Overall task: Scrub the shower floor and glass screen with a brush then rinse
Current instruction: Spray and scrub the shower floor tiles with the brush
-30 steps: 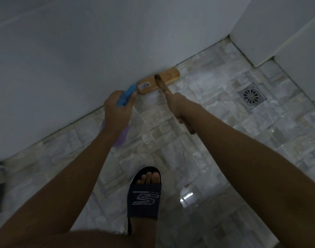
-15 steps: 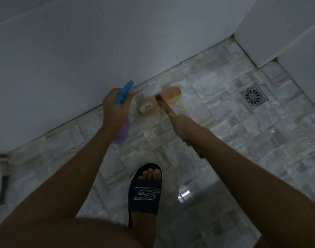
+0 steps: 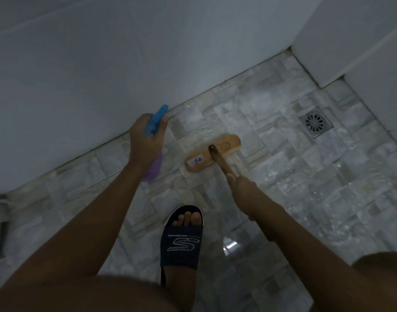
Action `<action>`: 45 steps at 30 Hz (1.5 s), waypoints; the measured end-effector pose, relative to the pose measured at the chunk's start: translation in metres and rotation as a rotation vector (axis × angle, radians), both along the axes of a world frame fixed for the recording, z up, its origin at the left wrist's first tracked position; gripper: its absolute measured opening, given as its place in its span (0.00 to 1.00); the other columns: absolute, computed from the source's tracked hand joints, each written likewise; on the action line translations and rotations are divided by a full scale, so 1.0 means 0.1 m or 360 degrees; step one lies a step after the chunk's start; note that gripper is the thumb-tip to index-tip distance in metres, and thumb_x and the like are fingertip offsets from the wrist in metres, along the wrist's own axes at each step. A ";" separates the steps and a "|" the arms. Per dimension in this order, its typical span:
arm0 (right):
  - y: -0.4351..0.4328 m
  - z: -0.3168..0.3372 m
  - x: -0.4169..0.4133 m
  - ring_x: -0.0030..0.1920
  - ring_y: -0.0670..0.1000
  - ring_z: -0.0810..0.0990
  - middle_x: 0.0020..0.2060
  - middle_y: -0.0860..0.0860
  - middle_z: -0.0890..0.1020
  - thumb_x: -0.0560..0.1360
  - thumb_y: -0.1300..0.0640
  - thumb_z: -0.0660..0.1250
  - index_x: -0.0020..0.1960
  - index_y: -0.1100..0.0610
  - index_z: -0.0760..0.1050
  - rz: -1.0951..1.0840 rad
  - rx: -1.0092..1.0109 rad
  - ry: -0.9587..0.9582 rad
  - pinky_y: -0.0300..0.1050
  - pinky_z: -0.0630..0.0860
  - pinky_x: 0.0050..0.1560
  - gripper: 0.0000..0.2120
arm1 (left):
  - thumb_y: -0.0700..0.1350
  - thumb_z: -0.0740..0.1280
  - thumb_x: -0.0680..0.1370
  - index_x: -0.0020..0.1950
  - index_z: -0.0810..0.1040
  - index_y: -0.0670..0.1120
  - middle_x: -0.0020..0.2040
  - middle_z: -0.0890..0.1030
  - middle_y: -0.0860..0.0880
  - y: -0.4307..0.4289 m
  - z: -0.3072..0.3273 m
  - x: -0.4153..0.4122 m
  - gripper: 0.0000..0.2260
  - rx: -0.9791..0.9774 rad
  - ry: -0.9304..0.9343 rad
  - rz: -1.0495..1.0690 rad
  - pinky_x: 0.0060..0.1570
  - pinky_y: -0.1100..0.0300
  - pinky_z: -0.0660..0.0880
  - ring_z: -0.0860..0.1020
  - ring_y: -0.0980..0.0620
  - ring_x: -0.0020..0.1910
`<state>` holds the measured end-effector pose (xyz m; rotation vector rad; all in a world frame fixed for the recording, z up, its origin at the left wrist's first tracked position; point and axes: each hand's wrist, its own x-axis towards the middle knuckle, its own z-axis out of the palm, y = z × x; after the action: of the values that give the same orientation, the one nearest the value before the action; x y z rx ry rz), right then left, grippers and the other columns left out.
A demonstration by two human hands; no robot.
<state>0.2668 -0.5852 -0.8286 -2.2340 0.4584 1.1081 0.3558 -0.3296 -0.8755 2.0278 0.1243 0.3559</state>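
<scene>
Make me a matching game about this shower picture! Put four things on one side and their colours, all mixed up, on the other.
Things:
1. brush head
2. spray bottle top
3. sandal
4. floor drain

Colours:
A. dark navy
B. silver grey
C. light wood brown
D. bright blue

Pairs: 1-C, 2-D, 3-A, 4-B

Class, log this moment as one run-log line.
step: scrubbing floor | right hand: grips brush handle | left hand: holds spray bottle | brush head: flat on floor tiles
</scene>
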 end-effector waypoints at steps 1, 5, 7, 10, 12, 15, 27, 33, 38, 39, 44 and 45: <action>0.05 0.01 0.07 0.36 0.49 0.75 0.41 0.53 0.77 0.84 0.41 0.46 0.54 0.59 0.74 -0.0003 0.0026 -0.0013 0.43 0.71 0.34 0.26 | 0.46 0.68 0.81 0.37 0.72 0.37 0.31 0.70 0.44 0.00 0.00 0.00 0.17 0.0015 -0.0002 0.0006 0.31 0.65 0.64 0.68 0.53 0.30; 0.44 -0.05 0.67 0.42 0.56 0.74 0.57 0.62 0.78 0.84 0.41 0.45 0.66 0.61 0.71 -0.0037 0.0106 -0.0143 0.47 0.73 0.39 0.28 | 0.48 0.67 0.81 0.38 0.73 0.37 0.32 0.69 0.44 0.00 -0.01 -0.02 0.17 0.0018 -0.0020 0.0015 0.31 0.63 0.64 0.68 0.51 0.30; 0.63 -0.07 0.99 0.41 0.56 0.75 0.57 0.61 0.78 0.84 0.41 0.45 0.66 0.62 0.71 -0.0066 0.0152 -0.0229 0.47 0.74 0.36 0.29 | 0.47 0.67 0.81 0.39 0.73 0.37 0.32 0.69 0.46 0.00 -0.01 -0.02 0.16 0.0015 -0.0024 0.0028 0.31 0.63 0.64 0.68 0.52 0.30; 0.76 -0.08 1.23 0.44 0.57 0.76 0.53 0.59 0.77 0.85 0.43 0.45 0.66 0.64 0.70 -0.0048 0.0193 -0.0231 0.50 0.76 0.42 0.28 | 0.47 0.67 0.81 0.38 0.73 0.38 0.32 0.70 0.44 -0.04 0.00 -0.04 0.16 0.0047 -0.0019 -0.0014 0.30 0.62 0.65 0.68 0.51 0.30; 0.68 -0.09 1.21 0.39 0.57 0.78 0.50 0.59 0.78 0.84 0.40 0.46 0.60 0.61 0.71 -0.0051 0.0166 -0.0201 0.48 0.77 0.36 0.27 | 0.49 0.68 0.80 0.38 0.72 0.38 0.31 0.69 0.43 -0.05 0.01 -0.03 0.18 0.0000 0.0009 -0.0059 0.30 0.61 0.64 0.67 0.51 0.29; 0.36 -0.20 1.02 0.38 0.57 0.78 0.50 0.60 0.79 0.83 0.37 0.46 0.62 0.63 0.72 -0.0112 0.0085 -0.0215 0.47 0.76 0.31 0.32 | 0.47 0.73 0.76 0.35 0.71 0.40 0.30 0.68 0.48 -0.10 0.02 0.04 0.17 -0.0046 0.0129 -0.0157 0.29 0.61 0.64 0.66 0.55 0.28; -1.09 0.01 0.56 0.34 0.56 0.74 0.43 0.59 0.76 0.82 0.37 0.48 0.65 0.61 0.69 -0.0828 -0.0070 -0.0059 0.45 0.73 0.30 0.30 | 0.50 0.75 0.73 0.39 0.77 0.36 0.32 0.74 0.48 -1.10 0.10 0.61 0.17 -0.0014 0.0309 -0.0647 0.34 0.64 0.70 0.71 0.57 0.30; -1.37 -0.01 0.47 0.31 0.53 0.71 0.41 0.56 0.74 0.82 0.36 0.48 0.63 0.59 0.69 -0.0985 -0.0023 0.0044 0.42 0.71 0.29 0.28 | 0.45 0.77 0.72 0.32 0.72 0.41 0.28 0.72 0.48 -1.63 0.01 0.96 0.17 0.0129 0.0139 -0.0792 0.31 0.59 0.68 0.70 0.51 0.27; -1.36 -0.04 0.78 0.35 0.56 0.76 0.43 0.58 0.77 0.83 0.39 0.47 0.64 0.61 0.69 -0.0915 -0.0017 -0.0134 0.47 0.76 0.32 0.28 | 0.48 0.79 0.70 0.36 0.75 0.40 0.32 0.75 0.49 -1.71 0.05 1.22 0.16 0.0102 0.0084 -0.0668 0.32 0.68 0.69 0.71 0.61 0.29; -1.35 -0.04 0.83 0.35 0.56 0.76 0.43 0.58 0.77 0.83 0.39 0.48 0.63 0.61 0.69 -0.0925 -0.0009 -0.0147 0.48 0.76 0.33 0.28 | 0.48 0.78 0.70 0.35 0.75 0.41 0.31 0.75 0.50 -1.72 0.05 1.25 0.16 0.0109 0.0090 -0.0683 0.32 0.70 0.68 0.71 0.61 0.28; -1.34 -0.04 0.91 0.34 0.55 0.75 0.42 0.58 0.77 0.83 0.39 0.47 0.62 0.61 0.69 -0.0908 -0.0022 -0.0135 0.48 0.75 0.34 0.27 | 0.48 0.78 0.71 0.34 0.74 0.38 0.32 0.77 0.40 -1.79 -0.02 1.22 0.18 0.0163 0.0102 -0.0725 0.33 0.56 0.72 0.75 0.44 0.30; -1.35 -0.05 0.88 0.34 0.55 0.75 0.43 0.58 0.77 0.83 0.39 0.47 0.62 0.61 0.70 -0.0889 -0.0031 -0.0148 0.48 0.76 0.34 0.27 | 0.48 0.78 0.70 0.34 0.74 0.38 0.32 0.77 0.40 -1.81 -0.02 1.20 0.18 0.0168 0.0116 -0.0743 0.33 0.54 0.72 0.75 0.42 0.31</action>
<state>0.3548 -0.7199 -0.8336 -1.9772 0.9803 0.7029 0.4762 -0.5104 -0.8776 2.0991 -0.3256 -0.0070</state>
